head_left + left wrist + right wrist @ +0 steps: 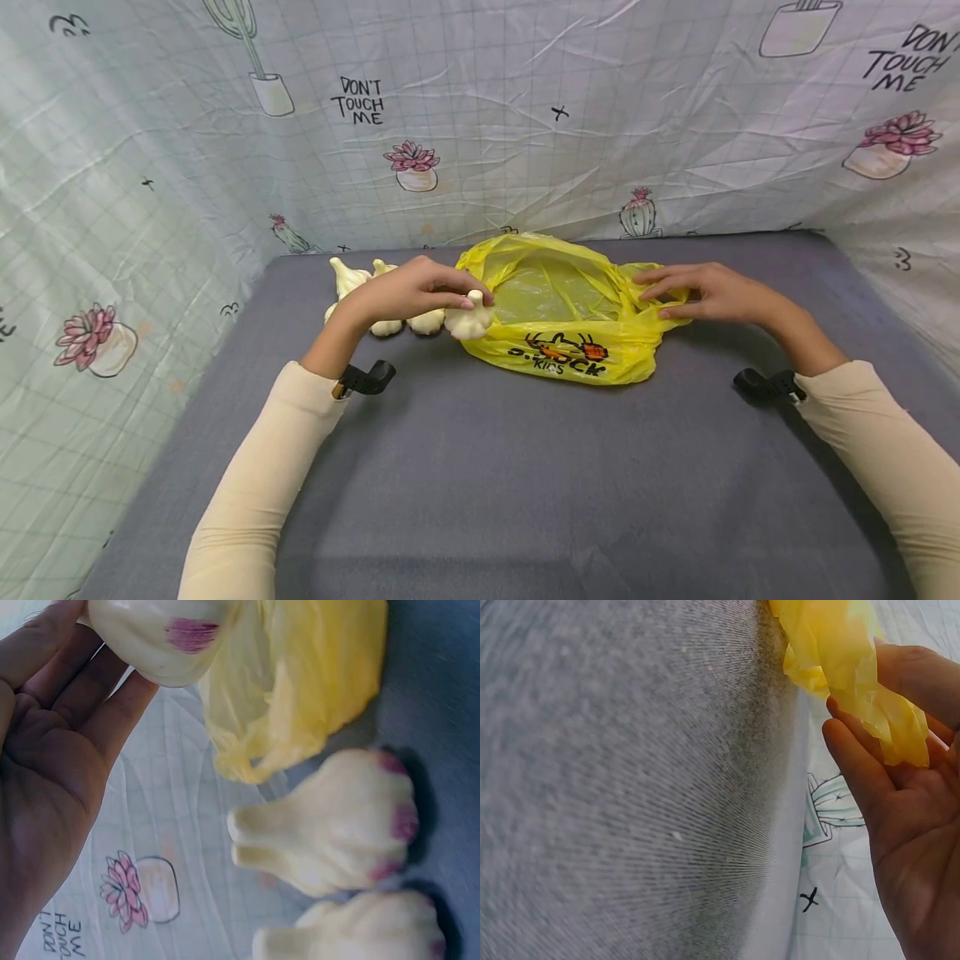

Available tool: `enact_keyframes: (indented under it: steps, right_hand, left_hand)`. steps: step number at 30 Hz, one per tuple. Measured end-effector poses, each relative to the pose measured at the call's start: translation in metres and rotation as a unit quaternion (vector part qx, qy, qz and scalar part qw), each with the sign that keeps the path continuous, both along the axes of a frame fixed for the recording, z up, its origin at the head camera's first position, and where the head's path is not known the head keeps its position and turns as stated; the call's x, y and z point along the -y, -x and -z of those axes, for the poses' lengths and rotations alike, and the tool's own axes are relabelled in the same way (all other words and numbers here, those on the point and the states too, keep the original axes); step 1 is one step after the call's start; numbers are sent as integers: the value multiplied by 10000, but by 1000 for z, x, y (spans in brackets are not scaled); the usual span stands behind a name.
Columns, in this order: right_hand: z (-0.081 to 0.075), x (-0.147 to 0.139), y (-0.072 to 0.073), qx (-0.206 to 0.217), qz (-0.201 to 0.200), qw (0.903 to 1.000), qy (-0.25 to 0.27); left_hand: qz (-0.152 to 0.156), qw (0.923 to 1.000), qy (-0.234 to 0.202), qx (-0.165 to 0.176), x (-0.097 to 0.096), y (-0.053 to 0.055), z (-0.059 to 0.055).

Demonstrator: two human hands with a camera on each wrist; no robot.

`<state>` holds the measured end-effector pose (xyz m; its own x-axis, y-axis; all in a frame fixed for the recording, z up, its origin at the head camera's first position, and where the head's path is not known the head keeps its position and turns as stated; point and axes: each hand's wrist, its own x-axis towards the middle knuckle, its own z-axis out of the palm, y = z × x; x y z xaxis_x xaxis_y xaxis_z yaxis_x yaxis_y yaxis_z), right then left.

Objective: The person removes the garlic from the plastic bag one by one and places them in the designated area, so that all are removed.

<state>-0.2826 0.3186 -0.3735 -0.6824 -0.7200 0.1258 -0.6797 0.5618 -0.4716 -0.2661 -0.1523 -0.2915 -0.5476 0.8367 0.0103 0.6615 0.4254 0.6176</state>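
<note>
My left hand [420, 292] pinches a garlic bulb [469, 320] by its stem, at the left edge of a yellow plastic bag [555, 354]. In the left wrist view the held bulb [165, 637] shows a purple patch on its pale skin. The bag lies on the table with its mouth spread wide and printed lettering on its front. At the bag's right side my right hand [712, 292] grips the gathered plastic; the right wrist view has the crumpled yellow edge [862, 682] between thumb and fingers.
Several more garlic bulbs [348, 277] stand left of the bag, partly hidden behind my left hand and wrist. All rest on a grey cloth-covered table [480, 483]. A white printed curtain [495, 125] hangs behind and along the sides.
</note>
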Motion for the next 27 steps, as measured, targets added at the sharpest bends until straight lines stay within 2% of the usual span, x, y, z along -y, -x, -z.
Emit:
enact_keyframes:
  steps: [6,10,20,27]
  right_hand:
    - [-5,1,1,-120,-141,9998,-36]
    - [-7,2,1,-82,-191,9998,-43]
    - [-7,0,1,-78,-171,9998,-100]
    - [-6,-1,0,-53,-196,9998,-43]
  left_hand:
    - [-274,9991,267,190,19,-11,2]
    - [-435,9980,286,346,33,-19,3]
    - [-549,9976,30,417,69,-35,9]
    - [-736,9970,53,223,94,-42,12]
